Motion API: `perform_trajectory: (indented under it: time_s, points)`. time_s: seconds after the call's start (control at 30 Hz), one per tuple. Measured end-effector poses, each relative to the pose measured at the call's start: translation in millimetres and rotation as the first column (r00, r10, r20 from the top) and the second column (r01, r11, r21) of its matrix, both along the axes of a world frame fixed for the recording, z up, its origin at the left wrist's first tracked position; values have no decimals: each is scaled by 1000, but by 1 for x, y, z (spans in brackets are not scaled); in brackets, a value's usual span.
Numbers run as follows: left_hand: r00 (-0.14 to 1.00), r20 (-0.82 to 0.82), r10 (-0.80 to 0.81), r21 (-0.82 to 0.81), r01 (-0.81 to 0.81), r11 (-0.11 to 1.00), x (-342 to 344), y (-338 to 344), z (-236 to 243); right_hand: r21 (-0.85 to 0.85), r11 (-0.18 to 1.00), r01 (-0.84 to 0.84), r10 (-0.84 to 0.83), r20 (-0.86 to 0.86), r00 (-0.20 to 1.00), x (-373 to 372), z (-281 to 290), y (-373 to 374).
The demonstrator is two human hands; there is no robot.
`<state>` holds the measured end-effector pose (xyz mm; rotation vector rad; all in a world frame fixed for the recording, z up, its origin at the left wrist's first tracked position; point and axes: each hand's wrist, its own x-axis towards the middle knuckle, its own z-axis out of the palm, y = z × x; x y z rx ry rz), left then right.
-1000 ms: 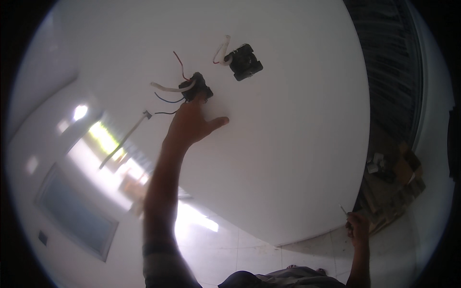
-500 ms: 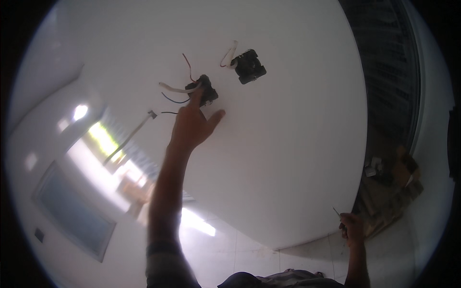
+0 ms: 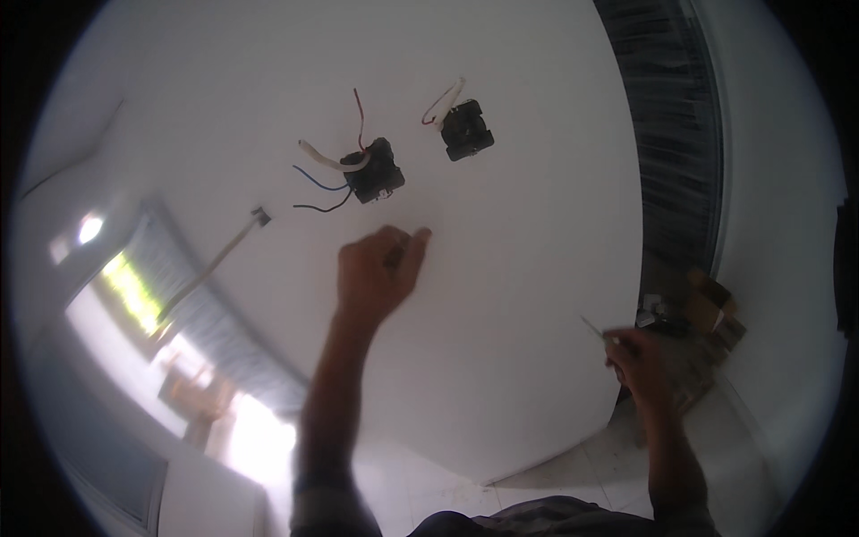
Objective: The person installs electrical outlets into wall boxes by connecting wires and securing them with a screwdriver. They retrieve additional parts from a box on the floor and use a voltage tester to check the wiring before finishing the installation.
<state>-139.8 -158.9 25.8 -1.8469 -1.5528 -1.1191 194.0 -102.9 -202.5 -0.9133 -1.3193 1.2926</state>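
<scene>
My left hand (image 3: 380, 273) is closed just below a black electrical box (image 3: 374, 170) on the white surface; whether it holds anything is hidden. That box has red, blue, dark and cream wires splaying out. A second black box (image 3: 467, 130) is higher and to the right, with red and white wires at its side. Left of my left hand, a pale cable (image 3: 219, 258) ends in a small dark piece. My right hand (image 3: 635, 367) is closed round a thin screwdriver (image 3: 592, 327), its shaft pointing up and left.
The white surface (image 3: 519, 251) curves toward a dark streaked opening (image 3: 671, 134) on the right, with cardboard (image 3: 707, 304) and white items below it. At the left are a bright window (image 3: 130, 291) and furniture. Pale floor tiles (image 3: 573, 470) show at the bottom.
My left hand has come down off the left box, its fingers now curled in. My right hand has moved up and leftward with the screwdriver. The view has shifted somewhat.
</scene>
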Motion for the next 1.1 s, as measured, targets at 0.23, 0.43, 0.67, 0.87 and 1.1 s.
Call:
perform_trajectory:
  time_s: [0.23, 0.43, 0.67, 0.87, 1.1]
  points:
    - [361, 797, -484, 200, 599, 776, 32, 9, -52, 722, 691, -48, -77, 139, 987, -108, 177, -14]
    - [-80, 820, -566, 496, 592, 635, 34, 30, -34, 812, 579, -80, -177, 221, 959, -171, 233, -4]
    - [-195, 796, -573, 567, 572, 593, 24, 42, -31, 822, 566, -66, -243, 243, 939, -189, 234, -5]
    - [-192, 790, -583, 570, 582, 580, 20, 46, -30, 830, 557, -37, -255, 214, 943, -194, 232, -7]
    - [-214, 763, -610, 595, 601, 533, 15, 55, -35, 826, 561, -63, -247, 239, 939, -193, 234, -8]
